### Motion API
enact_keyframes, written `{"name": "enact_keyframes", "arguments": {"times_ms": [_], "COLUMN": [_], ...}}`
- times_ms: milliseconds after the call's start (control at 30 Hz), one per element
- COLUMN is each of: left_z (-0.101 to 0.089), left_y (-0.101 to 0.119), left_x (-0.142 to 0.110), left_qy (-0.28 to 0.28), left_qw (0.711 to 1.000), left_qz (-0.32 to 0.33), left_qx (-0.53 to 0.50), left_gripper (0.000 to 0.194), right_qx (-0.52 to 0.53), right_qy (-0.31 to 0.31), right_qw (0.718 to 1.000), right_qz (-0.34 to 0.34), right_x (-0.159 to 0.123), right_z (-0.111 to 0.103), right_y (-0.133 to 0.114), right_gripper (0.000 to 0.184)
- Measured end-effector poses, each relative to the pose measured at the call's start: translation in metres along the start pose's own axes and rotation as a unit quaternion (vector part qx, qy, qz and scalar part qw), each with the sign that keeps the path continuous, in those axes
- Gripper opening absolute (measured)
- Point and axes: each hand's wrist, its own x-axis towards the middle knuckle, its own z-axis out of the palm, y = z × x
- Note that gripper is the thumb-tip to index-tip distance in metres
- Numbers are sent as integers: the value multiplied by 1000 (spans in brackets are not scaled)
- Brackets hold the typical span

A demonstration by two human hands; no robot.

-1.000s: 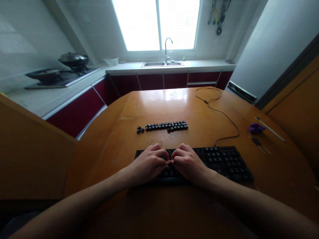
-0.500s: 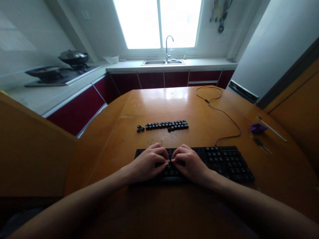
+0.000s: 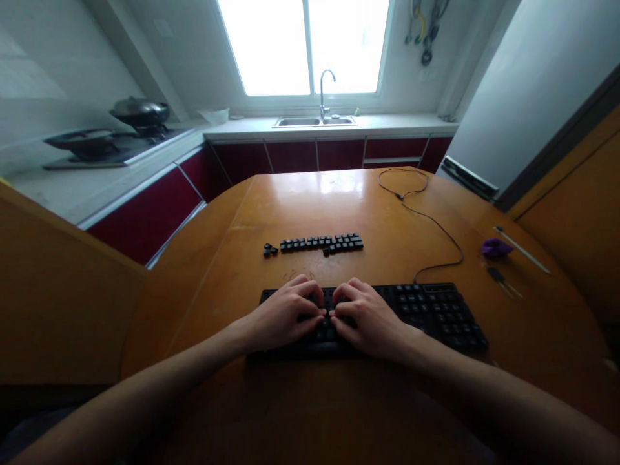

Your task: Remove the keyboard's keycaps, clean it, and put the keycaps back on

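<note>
A black keyboard (image 3: 438, 313) lies near the front of the wooden table, its middle and left part largely covered by my hands. My left hand (image 3: 289, 313) bends over the left half, its thumb and fingers drawn together in a pinch. Facing it, my right hand (image 3: 367, 318) is curled the same way, fingertips close to those of the left. Both sets of fingertips meet the keys around the same spot. Anything small between them is hidden. Beyond the keyboard, loose black keycaps (image 3: 322, 243) stand in rows, with a small cluster of keycaps (image 3: 270, 250) to their left.
The keyboard's cable (image 3: 438, 226) curls toward the table's far edge. At right lie a purple crumpled item (image 3: 496, 247), a thin white stick (image 3: 523, 250) and a small wire-ended tool (image 3: 504, 282). A counter with a sink (image 3: 314, 121) runs behind the table (image 3: 217, 284).
The whole view has shifted slightly to the right. My right fingers have eased a little in shape, while both hands stay over the same part of the keyboard.
</note>
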Motion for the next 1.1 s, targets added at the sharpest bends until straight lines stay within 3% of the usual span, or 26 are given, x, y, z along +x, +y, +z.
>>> {"name": "enact_keyframes", "arguments": {"times_ms": [67,200,333,433,667,800,900,1000,1100], "left_z": [-4,-6,1,8,7,-1,-3,0,8], "left_y": [-10,-50,-85,-92,-87,-78,-58,-29,-5], "left_x": [9,39,67,79,88,79,61,42,30], "left_qy": [30,147,150,136,100,117,135,113,57], "left_qw": [999,987,975,966,959,964,979,991,996], "left_qz": [-6,-46,-73,-79,-79,-88,-86,-72,-58], "left_qx": [-12,47,147,203,255,223,129,28,-30], "left_gripper": [14,11,10,12,10,11,7,6,8], "right_qx": [17,-28,-133,-190,-234,-246,-245,-227,-162], "right_qy": [15,65,39,8,-10,-9,-25,-34,21], "right_qw": [1000,995,985,977,969,968,969,973,986], "right_qz": [10,76,100,97,75,46,18,14,41], "right_x": [6,33,70,91,104,103,102,101,89], "right_z": [-5,-12,-11,-8,4,8,8,4,-2], "right_y": [8,36,62,72,81,83,84,82,74], "right_gripper": [13,16,21,23,25,23,22,20,17]}}
